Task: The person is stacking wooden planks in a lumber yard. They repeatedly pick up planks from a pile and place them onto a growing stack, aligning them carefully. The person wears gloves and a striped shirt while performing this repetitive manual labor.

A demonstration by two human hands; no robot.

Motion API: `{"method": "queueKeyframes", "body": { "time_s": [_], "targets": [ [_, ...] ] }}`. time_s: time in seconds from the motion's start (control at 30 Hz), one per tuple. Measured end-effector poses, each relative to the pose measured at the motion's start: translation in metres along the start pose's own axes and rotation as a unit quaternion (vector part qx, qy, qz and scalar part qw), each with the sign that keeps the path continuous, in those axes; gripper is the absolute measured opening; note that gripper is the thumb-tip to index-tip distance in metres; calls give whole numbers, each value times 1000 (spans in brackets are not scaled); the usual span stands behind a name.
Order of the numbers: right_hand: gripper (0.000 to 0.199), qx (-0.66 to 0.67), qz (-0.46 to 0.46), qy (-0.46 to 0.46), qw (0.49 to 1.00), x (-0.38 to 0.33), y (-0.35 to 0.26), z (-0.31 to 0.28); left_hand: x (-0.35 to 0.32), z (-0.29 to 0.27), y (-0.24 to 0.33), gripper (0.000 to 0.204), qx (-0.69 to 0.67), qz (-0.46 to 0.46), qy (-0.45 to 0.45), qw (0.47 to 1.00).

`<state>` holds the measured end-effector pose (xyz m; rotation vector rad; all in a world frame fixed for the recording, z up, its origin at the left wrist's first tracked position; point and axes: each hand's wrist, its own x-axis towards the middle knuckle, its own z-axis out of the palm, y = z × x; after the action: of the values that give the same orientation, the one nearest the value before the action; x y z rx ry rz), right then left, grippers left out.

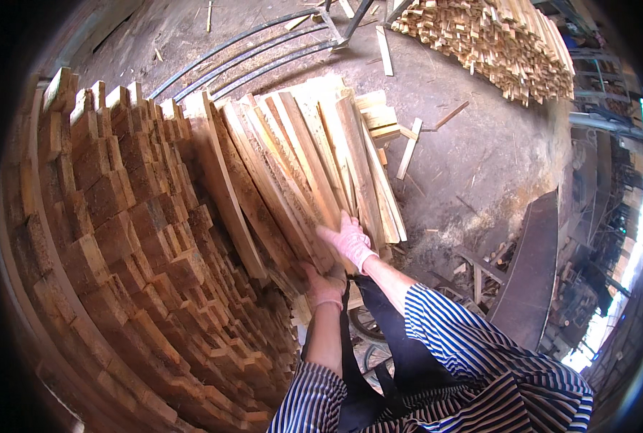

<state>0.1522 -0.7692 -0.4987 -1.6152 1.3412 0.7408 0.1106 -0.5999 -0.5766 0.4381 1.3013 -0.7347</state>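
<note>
Both hands wear pink work gloves. The right hand point(348, 242) lies on top of a bundle of rough wooden slats point(292, 166), fingers wrapped over the near ends, grasping them. The left hand point(323, 285) is under the same near ends, gripping from below. The bundle slopes away from the person, its far ends fanned out over the concrete floor point(480, 151). Immediately to its left stands a tall stack of cut boards point(127, 238), end grain facing the camera. A second slat pile point(495, 43) sits well apart at upper right. Curved metal rails point(249, 54) lie beyond the bundle.
</note>
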Motion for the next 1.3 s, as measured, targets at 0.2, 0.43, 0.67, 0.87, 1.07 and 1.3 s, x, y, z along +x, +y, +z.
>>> {"method": "queueKeyframes", "body": {
  "time_s": [0.2,0.43,0.67,0.87,1.07,1.3],
  "targets": [
    [110,-79,-35,-60,994,5,-1,-33,-27,13,-5,82,13,-51,-2,999],
    [114,25,-34,-100,994,14,6,-22,-32,24,3,94,39,-14,-6,999],
    [92,378,-87,-280,878,6,10,-80,-76,23,0,93,257,-162,-166,938],
    [105,185,-108,-152,965,-3,-3,-81,-44,108,41,80,334,41,-223,915],
    [100,197,-69,-189,959,-103,-21,-90,-169,133,47,85,365,49,-169,914],
    [46,433,93,-303,844,-261,-20,-125,-337,111,33,76,287,-72,-78,952]
  ]
}}
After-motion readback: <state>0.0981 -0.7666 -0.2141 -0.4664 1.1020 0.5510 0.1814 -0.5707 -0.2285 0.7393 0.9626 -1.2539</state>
